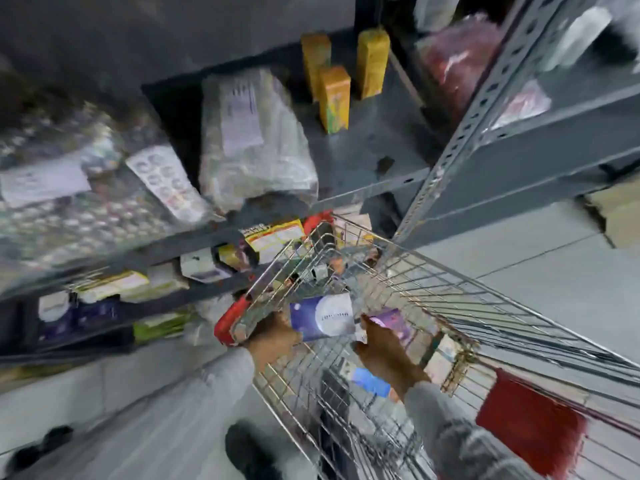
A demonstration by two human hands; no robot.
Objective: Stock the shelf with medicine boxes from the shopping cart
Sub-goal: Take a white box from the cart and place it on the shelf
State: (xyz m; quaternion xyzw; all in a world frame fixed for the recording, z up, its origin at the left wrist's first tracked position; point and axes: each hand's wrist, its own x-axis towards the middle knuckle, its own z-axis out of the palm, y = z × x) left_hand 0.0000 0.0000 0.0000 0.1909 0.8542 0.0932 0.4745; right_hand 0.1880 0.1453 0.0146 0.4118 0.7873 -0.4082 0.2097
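Observation:
The frame is motion-blurred. A wire shopping cart (426, 271) with red corner bumpers stands against a grey metal shelf (363, 161). Inside the cart my left hand (273, 336) grips a blue-and-white medicine box (322, 317) from its left side. My right hand (382, 351) reaches in just to the right of that box and closes on a purple box (393, 322). More boxes lie in the cart bottom, among them a light blue one (370, 381). Three tall yellow boxes (334, 98) stand upright at the back of the shelf.
Clear bags of blister packs (256, 143) fill the shelf's left and middle. Lower shelves hold several assorted boxes (273, 237). A perforated steel upright (460, 133) rises right of the cart. A red flap (530, 414) hangs on the cart's near end. Grey tiled floor surrounds it.

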